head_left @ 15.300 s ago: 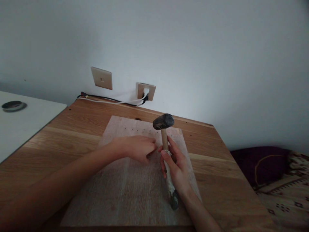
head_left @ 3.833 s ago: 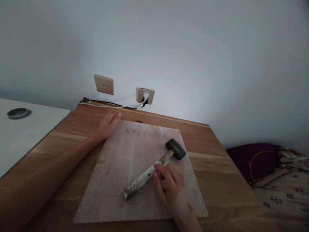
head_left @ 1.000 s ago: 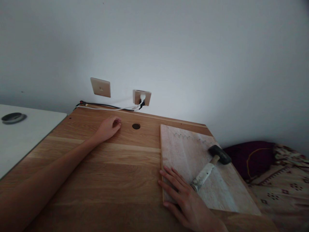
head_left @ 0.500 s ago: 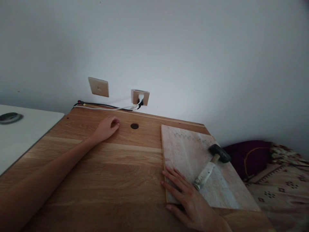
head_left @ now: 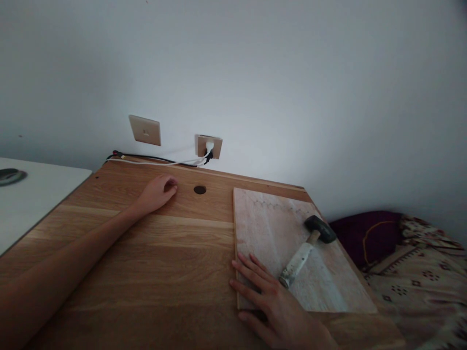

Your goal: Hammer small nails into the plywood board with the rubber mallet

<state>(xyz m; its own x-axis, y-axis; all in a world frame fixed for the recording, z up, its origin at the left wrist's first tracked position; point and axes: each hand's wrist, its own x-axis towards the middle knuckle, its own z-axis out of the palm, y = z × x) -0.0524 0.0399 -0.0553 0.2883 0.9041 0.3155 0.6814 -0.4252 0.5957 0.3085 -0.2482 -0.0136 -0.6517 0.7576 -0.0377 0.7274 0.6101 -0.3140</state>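
Note:
My right hand [head_left: 268,296] lies open, fingers spread, over the near left edge of a pale wooden board [head_left: 262,223]. The board rests flat on a brown wooden tabletop [head_left: 175,272]. On it lies a mallet with a black head [head_left: 320,229] and a worn, whitish handle [head_left: 297,262], whose end is close to my right hand's knuckles. My left hand [head_left: 157,192] rests on its side near the back of the tabletop, fingers loosely curled toward the thumb with no object visible in them. A round dark hole [head_left: 200,189] is just right of it.
Black and white cables [head_left: 156,161] run along the back edge to a wall socket [head_left: 208,147]. Another wall plate [head_left: 145,130] is further left. A white surface [head_left: 40,199] with a roll of tape [head_left: 11,176] adjoins the left side. Patterned fabric [head_left: 416,277] and a purple cloth [head_left: 368,233] are at right.
The board has slid a little left across the tabletop, carrying the mallet, and my right hand has moved with it. My left hand stays put. The whole view has shifted slightly.

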